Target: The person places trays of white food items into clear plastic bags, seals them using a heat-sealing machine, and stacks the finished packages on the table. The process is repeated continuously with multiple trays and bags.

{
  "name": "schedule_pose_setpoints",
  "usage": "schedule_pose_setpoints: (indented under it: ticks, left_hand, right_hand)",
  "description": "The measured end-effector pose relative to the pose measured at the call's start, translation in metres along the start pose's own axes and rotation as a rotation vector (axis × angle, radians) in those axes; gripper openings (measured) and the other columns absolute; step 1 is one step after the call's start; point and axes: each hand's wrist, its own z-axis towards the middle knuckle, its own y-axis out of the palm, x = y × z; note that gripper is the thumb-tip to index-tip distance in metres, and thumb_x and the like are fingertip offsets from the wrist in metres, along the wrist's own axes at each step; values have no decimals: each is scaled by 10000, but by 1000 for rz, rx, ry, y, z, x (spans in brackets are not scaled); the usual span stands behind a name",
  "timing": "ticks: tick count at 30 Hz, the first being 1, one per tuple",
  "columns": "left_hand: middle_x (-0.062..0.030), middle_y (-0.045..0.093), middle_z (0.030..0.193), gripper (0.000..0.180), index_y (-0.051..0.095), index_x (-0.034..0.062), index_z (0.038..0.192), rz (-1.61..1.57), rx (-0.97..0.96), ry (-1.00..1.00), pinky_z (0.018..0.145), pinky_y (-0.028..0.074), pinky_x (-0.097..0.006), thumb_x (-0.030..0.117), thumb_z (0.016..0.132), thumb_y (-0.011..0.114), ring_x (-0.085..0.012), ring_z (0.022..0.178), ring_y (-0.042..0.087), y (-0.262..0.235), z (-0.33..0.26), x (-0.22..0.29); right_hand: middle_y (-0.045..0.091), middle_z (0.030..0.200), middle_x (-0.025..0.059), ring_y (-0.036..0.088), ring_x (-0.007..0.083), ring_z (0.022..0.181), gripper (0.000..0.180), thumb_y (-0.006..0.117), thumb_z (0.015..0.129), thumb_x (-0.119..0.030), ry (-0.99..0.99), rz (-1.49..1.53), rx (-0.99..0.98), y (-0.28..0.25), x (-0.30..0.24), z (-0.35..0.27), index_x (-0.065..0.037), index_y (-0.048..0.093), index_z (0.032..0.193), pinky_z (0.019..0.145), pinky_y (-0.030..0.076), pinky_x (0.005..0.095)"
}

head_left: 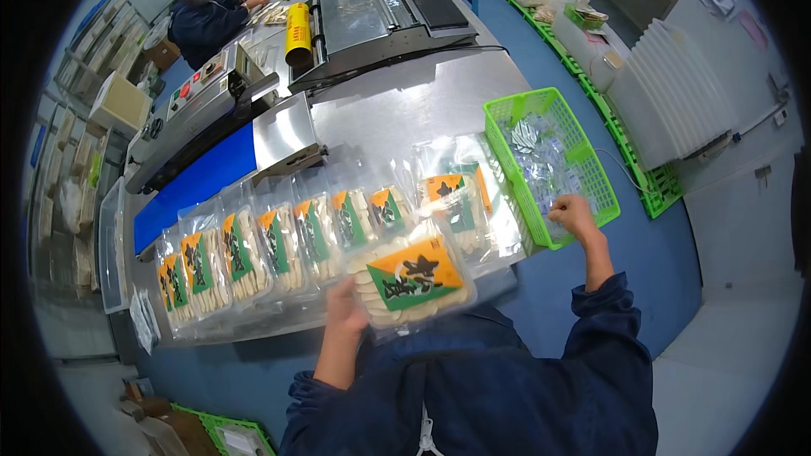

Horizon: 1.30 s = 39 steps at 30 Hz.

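My left hand (345,311) grips the left edge of a clear packet of pale sliced food (411,280) with an orange and green label, held tilted in front of my body. My right hand (574,216) reaches over the near side of a bright green basket (541,101) with its fingers curled together; what they pinch is too small to tell. Small clear sachets (553,160) fill the basket. To the left, a row of similar packets (274,243) stands leaning along the steel table, and another packet (452,194) lies flat beside the basket.
A sealing machine (182,110) with a blue belt (198,181) stands on the steel table (405,105) at left. Behind it are a film wrapper (393,21) and a yellow roll (298,32). A co-worker (207,17) sits at far left. Green pallets (663,190) line the right wall.
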Motion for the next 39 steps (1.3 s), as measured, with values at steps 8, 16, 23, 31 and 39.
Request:
schedule_pose_setpoints:
  ticks: [8, 16, 23, 31, 39]
  left_hand:
    - [-151, 539, 1123, 419, 501, -8, 1115, -103, 25, 45, 918, 373, -441, 176, 739, 523, -313, 1029, 511, 1, 29, -8]
    - [-135, 553, 1109, 426, 520, -1, 1103, -80, -177, -21, 933, 363, -438, 173, 717, 569, -297, 1033, 514, 14, 35, -15]
    - [-164, 515, 1154, 580, 443, 8, 1186, -177, -266, -67, 930, 366, -477, 181, 669, 644, -318, 1063, 492, 3, 34, -20]
    - [-172, 486, 1191, 627, 437, 6, 1194, -144, -272, 33, 952, 334, -488, 179, 642, 681, -331, 1100, 462, -3, 45, -13]
    - [-155, 491, 1194, 559, 435, 1, 1198, -87, -95, 26, 953, 333, -474, 227, 719, 614, -329, 1096, 466, -12, 53, -15]
  right_hand:
    - [570, 611, 40, 534, 96, 528, 113, 656, 652, -32, 194, 401, 316, -38, -1, -4, -9, 587, 739, 471, 416, 223]
    - [584, 650, 45, 554, 125, 576, 147, 632, 679, -3, -436, 256, 80, -53, -193, -65, -13, 579, 815, 528, 443, 250]
    - [616, 920, 126, 578, 201, 806, 407, 414, 724, 43, -386, 580, -737, 0, -209, -57, -7, 513, 1115, 722, 467, 316]
    - [603, 861, 119, 580, 200, 748, 312, 453, 747, -34, -627, 159, -844, -7, -211, -27, 23, 532, 1044, 692, 465, 294]
    - [633, 811, 156, 616, 264, 734, 266, 588, 760, -212, -154, 150, -56, -39, -99, 123, 15, 623, 895, 660, 481, 336]
